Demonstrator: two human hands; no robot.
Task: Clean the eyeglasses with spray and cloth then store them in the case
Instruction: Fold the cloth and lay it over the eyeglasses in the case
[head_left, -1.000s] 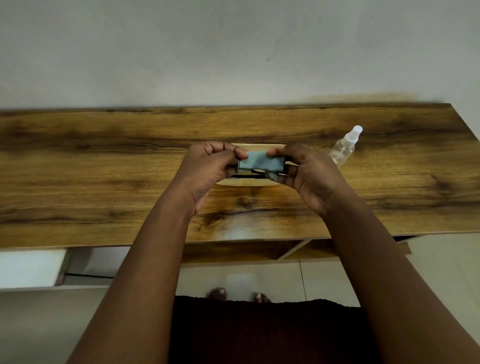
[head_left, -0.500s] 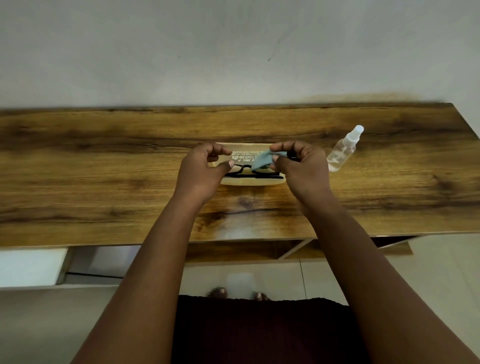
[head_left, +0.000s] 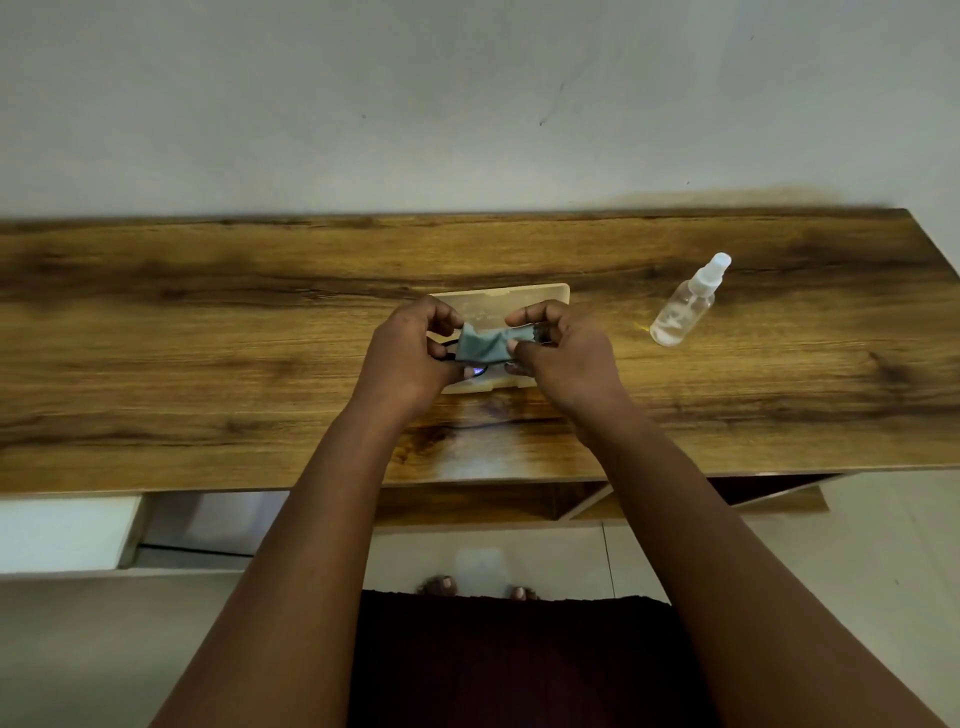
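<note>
While held above the open beige case (head_left: 540, 293) at mid-table, eyeglasses (head_left: 448, 357) mostly hidden under grey-blue cloth (head_left: 480, 345); left hand (head_left: 410, 358) fingers curled round frame's left end, right hand (head_left: 563, 358) thumb and fingers pinching cloth over right side; clear spray bottle (head_left: 683, 306) standing apart to the right on wooden table (head_left: 208, 338)

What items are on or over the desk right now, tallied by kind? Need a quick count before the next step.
Cleaning cloth, blue-grey, held in both hands: 1
Eyeglasses, dark frame, mostly hidden by the cloth: 1
Case, beige, open on the desk: 1
Spray bottle, clear, on the desk to the right: 1
Total: 4
</note>
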